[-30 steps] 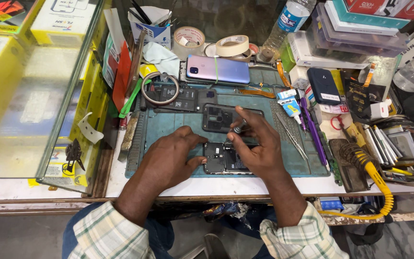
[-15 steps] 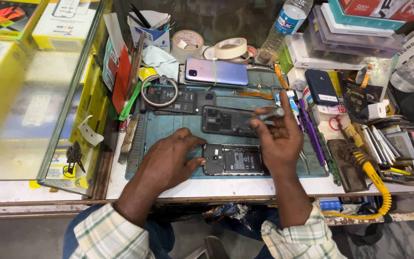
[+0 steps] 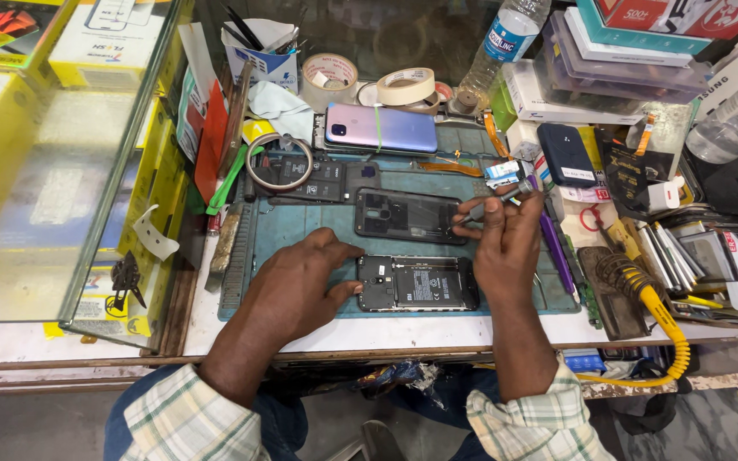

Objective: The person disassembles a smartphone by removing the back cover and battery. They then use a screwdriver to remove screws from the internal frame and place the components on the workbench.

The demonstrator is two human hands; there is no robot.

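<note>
The opened phone (image 3: 418,283) is steadied by the flat, open left hand (image 3: 301,286). At its one o'clock, a small screwdriver (image 3: 499,196) is pinched in the right hand (image 3: 506,243), above the black frame (image 3: 407,215).

Right hand (image 3: 506,243) has lifted off the opened phone (image 3: 418,283), where a second ago it pressed down beside the left hand. It moved up and right, and now sits above the phone's right end, pinching a small metal tool (image 3: 495,198) near the black back frame (image 3: 407,215). With the hand gone, the phone's inner board shows fully. View shifted slightly.
</note>
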